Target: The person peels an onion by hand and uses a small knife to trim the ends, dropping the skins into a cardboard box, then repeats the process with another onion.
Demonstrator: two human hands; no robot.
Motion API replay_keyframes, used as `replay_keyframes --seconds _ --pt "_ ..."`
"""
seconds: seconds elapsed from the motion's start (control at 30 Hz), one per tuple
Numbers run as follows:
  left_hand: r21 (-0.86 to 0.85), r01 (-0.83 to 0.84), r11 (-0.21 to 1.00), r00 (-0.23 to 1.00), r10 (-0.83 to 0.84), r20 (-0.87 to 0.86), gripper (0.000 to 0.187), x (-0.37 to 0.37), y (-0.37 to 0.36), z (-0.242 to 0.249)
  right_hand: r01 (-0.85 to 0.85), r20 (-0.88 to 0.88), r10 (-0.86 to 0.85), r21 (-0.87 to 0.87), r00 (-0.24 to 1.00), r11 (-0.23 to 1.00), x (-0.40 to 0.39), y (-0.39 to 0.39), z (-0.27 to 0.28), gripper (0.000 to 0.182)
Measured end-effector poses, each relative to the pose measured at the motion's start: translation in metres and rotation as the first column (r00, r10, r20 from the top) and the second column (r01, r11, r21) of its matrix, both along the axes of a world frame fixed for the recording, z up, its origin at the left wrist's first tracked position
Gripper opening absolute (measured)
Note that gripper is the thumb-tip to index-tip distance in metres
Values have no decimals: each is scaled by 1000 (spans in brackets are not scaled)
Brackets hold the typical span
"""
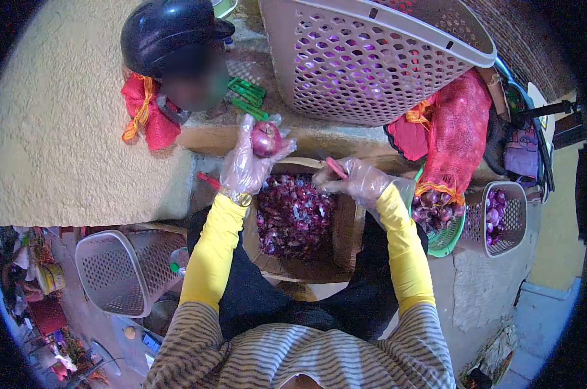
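Note:
My left hand [249,155], in a clear plastic glove, holds a purple-red onion [266,139] above the back left of a wooden box. My right hand [355,180], gloved the same way, is closed around a small tool with a pink-red handle [336,168], over the box's back right corner; its blade is hard to make out. Between my legs stands the wooden box [347,240], with a heap of dark red onion skins [293,217] in it. The two hands are apart.
A large crate [378,71] stands on the ledge, beside a black helmet [167,39] and green-handled tools [248,96]. At the right are a red net sack [462,129], a green basket of onions [444,241] and a smaller crate [506,217]. Another crate [128,272] lies left.

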State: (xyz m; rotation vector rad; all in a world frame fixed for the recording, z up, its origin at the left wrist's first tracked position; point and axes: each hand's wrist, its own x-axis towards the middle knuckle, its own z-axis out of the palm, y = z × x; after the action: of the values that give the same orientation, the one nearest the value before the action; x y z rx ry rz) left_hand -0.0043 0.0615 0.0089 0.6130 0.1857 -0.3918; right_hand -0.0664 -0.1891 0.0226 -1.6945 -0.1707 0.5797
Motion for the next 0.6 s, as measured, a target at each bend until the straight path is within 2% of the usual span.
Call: replay_keyframes --seconds 0.13,0.2,0.23,0.3,0.37,0.43,0.5,0.57,0.6 --pt "-19 47 999 998 -48 -46 62 3 0 -6 -100 16 100 46 995 994 0 1 3 27" --pt "-2 46 999 999 -46 3 64 0 -4 -4 179 -180 -166 59 970 982 -5 6 17 43" --pt "-2 47 999 999 -47 4 64 0 -5 -2 180 -180 -167 59 969 982 -5 6 17 43" --pt "33 65 997 997 -64 -41 66 -1 -7 2 293 -208 -279 43 938 955 0 5 16 51" --pt "59 100 993 995 -99 -19 68 0 -8 -6 325 -188 -316 23 930 945 4 7 7 50" --pt "86 136 987 991 -137 1 71 -1 -10 -3 458 -124 -441 200 889 866 2 15 8 47" --pt "204 227 952 971 -237 31 75 -4 -12 2 463 -105 -452 171 886 870 1 15 9 48" --pt "243 268 932 960 -281 21 76 -7 -14 11 470 -85 -462 142 883 871 3 12 6 49" --pt "281 309 908 946 -324 9 77 -8 -16 12 378 226 -345 -122 911 918 9 12 9 50"
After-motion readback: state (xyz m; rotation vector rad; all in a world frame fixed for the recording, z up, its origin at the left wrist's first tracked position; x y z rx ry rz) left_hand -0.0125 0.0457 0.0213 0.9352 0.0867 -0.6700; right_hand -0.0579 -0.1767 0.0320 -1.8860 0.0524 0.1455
